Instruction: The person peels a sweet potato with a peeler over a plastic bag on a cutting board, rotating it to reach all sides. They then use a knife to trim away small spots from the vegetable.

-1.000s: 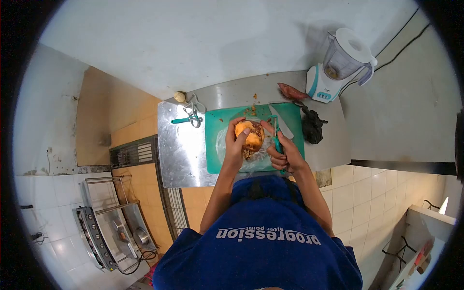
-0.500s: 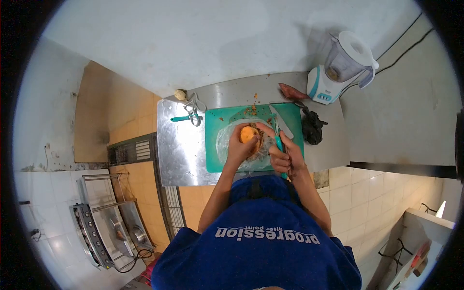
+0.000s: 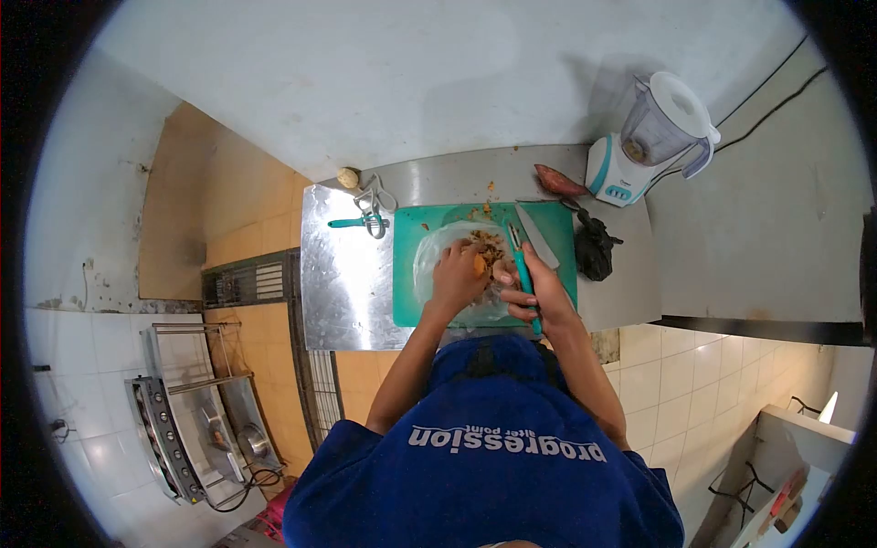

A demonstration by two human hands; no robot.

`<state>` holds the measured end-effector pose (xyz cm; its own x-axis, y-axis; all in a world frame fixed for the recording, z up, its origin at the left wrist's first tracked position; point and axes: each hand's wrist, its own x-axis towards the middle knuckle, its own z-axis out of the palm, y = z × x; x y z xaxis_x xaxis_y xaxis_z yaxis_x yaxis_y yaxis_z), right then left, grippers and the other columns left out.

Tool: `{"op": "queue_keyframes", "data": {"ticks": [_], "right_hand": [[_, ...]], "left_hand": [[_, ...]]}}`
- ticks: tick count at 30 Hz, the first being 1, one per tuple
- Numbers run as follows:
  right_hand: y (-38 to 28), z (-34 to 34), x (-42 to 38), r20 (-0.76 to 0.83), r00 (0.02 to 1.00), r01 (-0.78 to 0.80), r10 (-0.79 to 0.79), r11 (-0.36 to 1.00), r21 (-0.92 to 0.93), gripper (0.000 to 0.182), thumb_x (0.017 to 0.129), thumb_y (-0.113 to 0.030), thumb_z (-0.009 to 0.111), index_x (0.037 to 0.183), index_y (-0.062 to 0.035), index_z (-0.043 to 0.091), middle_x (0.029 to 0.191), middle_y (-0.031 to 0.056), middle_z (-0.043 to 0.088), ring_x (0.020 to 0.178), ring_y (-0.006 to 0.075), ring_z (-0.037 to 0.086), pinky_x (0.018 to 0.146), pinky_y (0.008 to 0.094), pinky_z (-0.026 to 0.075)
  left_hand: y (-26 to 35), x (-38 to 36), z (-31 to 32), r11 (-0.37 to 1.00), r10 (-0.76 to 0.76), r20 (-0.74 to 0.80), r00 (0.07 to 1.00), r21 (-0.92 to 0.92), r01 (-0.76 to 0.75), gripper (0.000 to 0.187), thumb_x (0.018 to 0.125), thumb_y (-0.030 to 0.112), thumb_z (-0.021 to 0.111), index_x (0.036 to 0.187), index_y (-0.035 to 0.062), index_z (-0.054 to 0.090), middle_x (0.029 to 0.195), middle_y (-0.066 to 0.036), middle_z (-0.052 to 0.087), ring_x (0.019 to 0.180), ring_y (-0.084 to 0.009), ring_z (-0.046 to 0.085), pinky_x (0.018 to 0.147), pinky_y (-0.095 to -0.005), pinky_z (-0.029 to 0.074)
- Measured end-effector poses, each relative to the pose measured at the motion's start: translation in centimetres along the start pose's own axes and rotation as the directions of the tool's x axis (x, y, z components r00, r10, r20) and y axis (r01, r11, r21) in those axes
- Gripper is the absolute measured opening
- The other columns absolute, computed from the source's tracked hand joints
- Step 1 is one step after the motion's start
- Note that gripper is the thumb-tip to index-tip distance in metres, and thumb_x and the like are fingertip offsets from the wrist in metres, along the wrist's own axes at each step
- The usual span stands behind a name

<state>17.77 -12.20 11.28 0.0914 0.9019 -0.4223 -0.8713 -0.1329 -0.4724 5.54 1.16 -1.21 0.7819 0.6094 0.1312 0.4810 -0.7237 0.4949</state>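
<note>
My left hand (image 3: 457, 276) is closed over an orange-fleshed sweet potato (image 3: 480, 265), and most of it is hidden under the fingers. My right hand (image 3: 544, 290) grips a turquoise-handled peeler (image 3: 523, 272), its blade end pointing away from me. Below both hands, a clear plastic bag (image 3: 424, 265) is spread on a green cutting board (image 3: 404, 306). Brown and orange peelings (image 3: 491, 243) are heaped on the bag beside my left hand. A knife (image 3: 537, 236) with a broad pale blade lies on the board just beyond my right hand.
A black plastic bag (image 3: 594, 247) sits right of the board. Behind it are a reddish tuber (image 3: 559, 181) and a blender (image 3: 630, 164). On the left lie another turquoise-handled tool (image 3: 345, 223), a grey looped strap (image 3: 375, 196) and a pale round item (image 3: 348, 177). A wall bounds the steel table (image 3: 343, 283).
My left hand has turned over, palm down, and now covers the sweet potato, whose orange face showed before. The peeler in my right hand has drawn slightly away from it.
</note>
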Motion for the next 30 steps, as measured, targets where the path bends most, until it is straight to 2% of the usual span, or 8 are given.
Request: {"op": "queue_keyframes", "data": {"ticks": [4, 6, 11, 17, 20, 23, 25, 30], "right_hand": [[-0.6, 3.1, -1.3, -0.101, 0.987, 0.094, -0.126, 0.957, -0.276, 0.023, 0.11, -0.038, 0.031, 0.115, -0.0175, 0.041, 0.076, -0.0005, 0.045, 0.041, 0.004, 0.028, 0.034, 0.0192, 0.025], [-0.3, 3.9, -1.8, -0.062, 0.981, 0.153, -0.184, 0.929, -0.336, 0.023, 0.11, -0.037, 0.032, 0.116, -0.0167, 0.041, 0.072, 0.0, 0.044, 0.04, 0.0048, 0.029, 0.034, 0.0203, 0.027], [-1.2, 6.7, -4.0, 0.09, 0.961, 0.272, -0.26, 0.844, -0.463, 0.024, 0.11, -0.035, 0.034, 0.116, -0.0129, 0.041, 0.059, 0.0014, 0.039, 0.036, 0.0079, 0.032, 0.034, 0.0244, 0.034], [-1.9, 7.8, -4.6, 0.13, 0.965, 0.259, -0.226, 0.892, -0.37, 0.027, 0.11, -0.034, 0.036, 0.117, -0.009, 0.041, 0.053, 0.0016, 0.035, 0.033, 0.0109, 0.033, 0.034, 0.028, 0.036], [-1.9, 7.4, -4.1, 0.137, 0.968, 0.244, -0.209, 0.911, -0.333, 0.026, 0.109, -0.033, 0.038, 0.115, -0.0075, 0.043, 0.056, 0.0048, 0.043, 0.036, 0.0116, 0.038, 0.038, 0.0278, 0.038], [-1.3, 5.7, -2.2, 0.092, 0.916, 0.368, -0.39, 0.729, -0.577, 0.026, 0.107, -0.026, 0.046, 0.117, -0.0033, 0.051, 0.071, 0.0074, 0.059, 0.054, 0.0116, 0.055, 0.05, 0.0265, 0.045], [-1.6, 5.2, -1.2, 0.156, 0.764, 0.452, -0.626, 0.348, -0.821, 0.023, 0.101, -0.02, 0.057, 0.112, 0.0, 0.059, 0.082, 0.0101, 0.066, 0.071, 0.0138, 0.063, 0.061, 0.0272, 0.048], [-1.5, 4.5, 0.3, 0.185, 0.731, 0.482, -0.657, 0.304, -0.822, 0.021, 0.096, -0.016, 0.066, 0.105, 0.0019, 0.064, 0.086, 0.0102, 0.068, 0.08, 0.014, 0.064, 0.07, 0.0282, 0.051]], "left_hand": [[4.3, 2.3, -6.7, 0.899, 0.036, -0.136, 0.99, -0.428, -0.091, 0.032, 0.091, 0.02, 0.068, 0.12, 0.0063, 0.066, 0.116, -0.011, 0.063, 0.1, -0.0297, 0.064, 0.088, -0.0404, 0.053], [7.0, 2.7, -10.2, 0.065, -0.2, 0.097, 0.975, -0.992, 0.112, 0.025, 0.101, 0.017, 0.059, 0.118, 0.0017, 0.067, 0.105, -0.006, 0.068, 0.093, -0.0159, 0.065, 0.081, -0.0317, 0.054], [7.8, 2.0, -13.9, 0.176, -0.16, 0.078, 0.984, -0.979, 0.106, 0.028, 0.103, 0.02, 0.058, 0.116, -0.002, 0.068, 0.095, -0.007, 0.07, 0.088, -0.0105, 0.065, 0.081, -0.0268, 0.055], [8.0, 1.6, -14.6, -0.098, -0.078, 0.073, 0.994, -0.993, 0.066, 0.027, 0.101, 0.019, 0.06, 0.118, -0.0025, 0.065, 0.103, -0.011, 0.07, 0.095, -0.0169, 0.068, 0.086, -0.0312, 0.058], [7.8, 1.6, -14.4, -0.059, -0.104, 0.107, 0.989, -0.993, 0.101, 0.029, 0.1, 0.018, 0.061, 0.119, -0.0034, 0.064, 0.102, -0.01, 0.069, 0.093, -0.0177, 0.068, 0.085, -0.0309, 0.058], [8.0, 1.9, -14.2, -0.086, -0.209, 0.142, 0.968, -0.988, 0.127, 0.023, 0.098, 0.013, 0.065, 0.115, -0.0026, 0.069, 0.099, -0.006, 0.069, 0.086, -0.0093, 0.063, 0.074, -0.0244, 0.054], [7.9, 2.1, -14.1, 0.293, -0.248, 0.04, 0.968, -0.949, 0.115, 0.02, 0.096, 0.01, 0.067, 0.112, -0.0008, 0.071, 0.096, -0.003, 0.069, 0.086, -0.0091, 0.062, 0.076, -0.025, 0.053], [8.4, 2.2, -13.8, 0.392, -0.23, -0.033, 0.973, -0.918, 0.061, 0.017, 0.095, 0.007, 0.068, 0.11, 0.0002, 0.072, 0.093, -0.002, 0.068, 0.085, -0.008, 0.06, 0.075, -0.0236, 0.051]]}}
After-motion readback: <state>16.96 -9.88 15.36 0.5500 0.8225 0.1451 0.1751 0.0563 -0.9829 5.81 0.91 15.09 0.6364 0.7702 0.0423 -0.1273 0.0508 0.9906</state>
